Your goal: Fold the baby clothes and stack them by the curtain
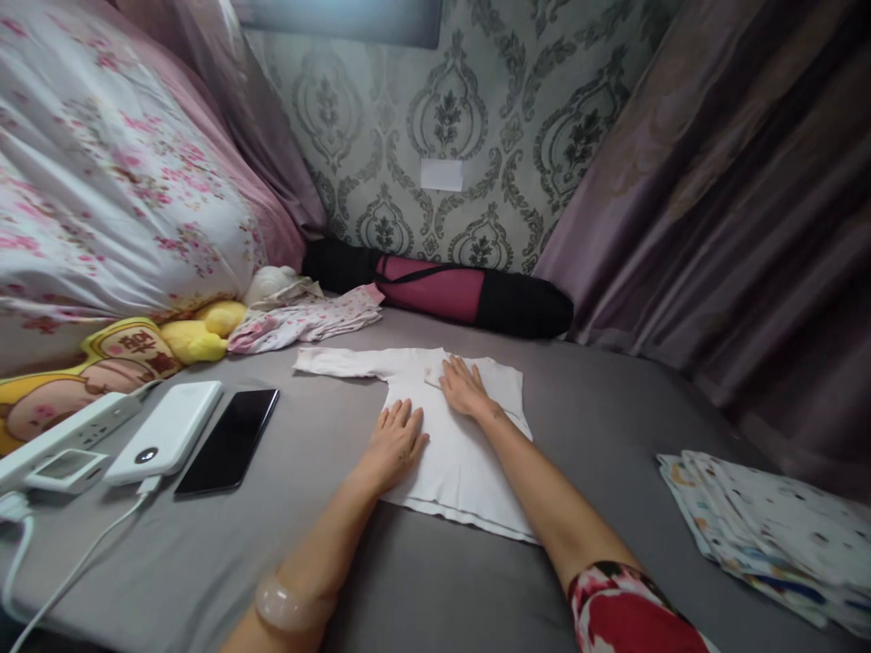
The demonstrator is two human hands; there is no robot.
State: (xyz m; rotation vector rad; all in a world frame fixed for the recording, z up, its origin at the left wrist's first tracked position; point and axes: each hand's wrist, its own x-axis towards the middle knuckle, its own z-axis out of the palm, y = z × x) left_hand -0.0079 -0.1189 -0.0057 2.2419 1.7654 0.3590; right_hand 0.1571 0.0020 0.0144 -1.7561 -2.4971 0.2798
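A small white long-sleeved shirt (455, 458) lies flat on the grey sheet in front of me. Its left sleeve stretches straight out to the side, while the right sleeve is folded in across the chest. My right hand (464, 385) rests flat on the upper part, over the folded sleeve, with fingers extended. Lower down, my left hand (395, 444) lies on the shirt's left side edge, palm down and fingers spread. Neither hand grips anything.
To the left are a black phone (228, 442), a white power bank (167, 431) with a cable, and a power strip (82, 431). Folded clothes (776, 526) are stacked at right. Behind lie patterned clothing (313, 317), a yellow plush (197, 336) and a long black-and-maroon bag (428, 288).
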